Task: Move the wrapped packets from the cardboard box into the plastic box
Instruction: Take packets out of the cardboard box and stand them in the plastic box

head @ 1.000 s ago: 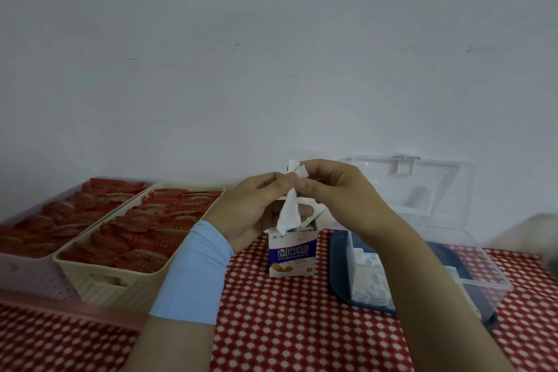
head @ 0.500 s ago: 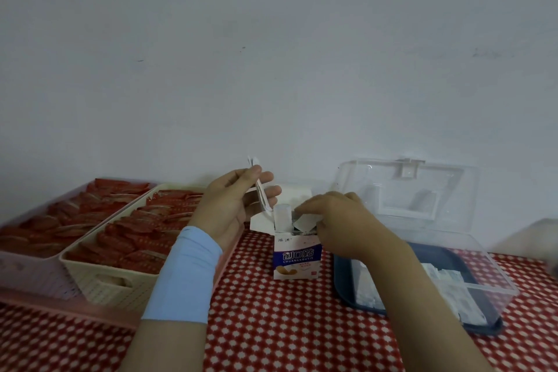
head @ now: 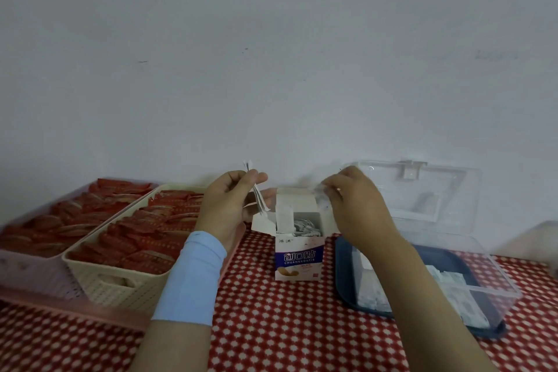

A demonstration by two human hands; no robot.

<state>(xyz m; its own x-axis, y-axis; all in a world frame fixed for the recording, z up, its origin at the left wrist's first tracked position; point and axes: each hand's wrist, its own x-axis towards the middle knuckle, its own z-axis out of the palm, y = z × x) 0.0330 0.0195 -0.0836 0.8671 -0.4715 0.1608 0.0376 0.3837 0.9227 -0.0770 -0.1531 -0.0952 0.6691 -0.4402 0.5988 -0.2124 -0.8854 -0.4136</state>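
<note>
Wrapped packets [head: 258, 201] were pinched in the left hand [head: 223, 208] beside the cardboard box [head: 299, 257]; the right hand's [head: 353, 208] grip at its mouth was blurred. Straight upward pulls, clear of flaps, were judged best.

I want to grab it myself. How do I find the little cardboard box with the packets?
Find the red-and-white tablecloth. In its middle, between the cream basket of red packets and the clear plastic box, stands the small cardboard box. It is the only white-and-blue one, upright, with its top flaps open.
</note>
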